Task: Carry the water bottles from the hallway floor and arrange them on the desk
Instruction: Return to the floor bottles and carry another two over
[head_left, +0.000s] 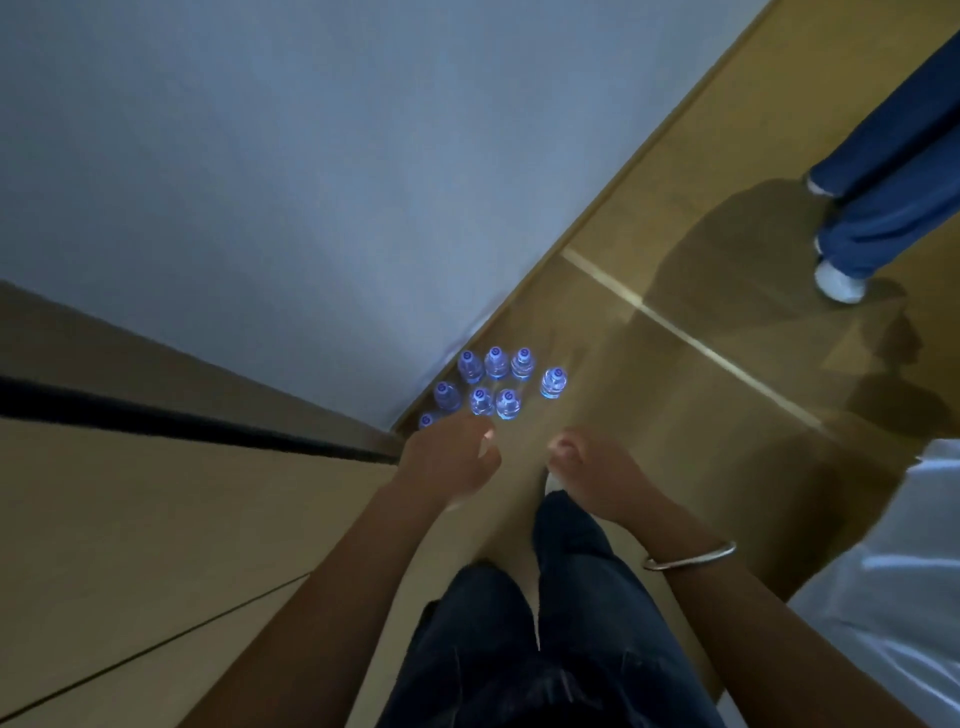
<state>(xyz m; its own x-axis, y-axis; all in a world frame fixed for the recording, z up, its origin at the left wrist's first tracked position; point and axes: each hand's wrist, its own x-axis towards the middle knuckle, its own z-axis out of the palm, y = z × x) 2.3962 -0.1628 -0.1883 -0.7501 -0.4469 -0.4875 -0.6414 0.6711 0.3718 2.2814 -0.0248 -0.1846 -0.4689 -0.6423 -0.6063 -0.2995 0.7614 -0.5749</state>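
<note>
Two bare hands reach down, holding nothing: left hand (451, 464) with fingers loosely spread, right hand (597, 474) loosely curled. Just beyond the fingertips, water bottles (493, 387) stand clustered upright on the hallway floor (649, 389) against the wall (311, 182).

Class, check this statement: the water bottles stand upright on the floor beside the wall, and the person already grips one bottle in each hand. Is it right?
Not quite. The water bottles do stand upright on the floor beside the wall, but the head view shows the left hand and right hand holding nothing; they reach toward the bottles with loosely curled fingers.
</note>
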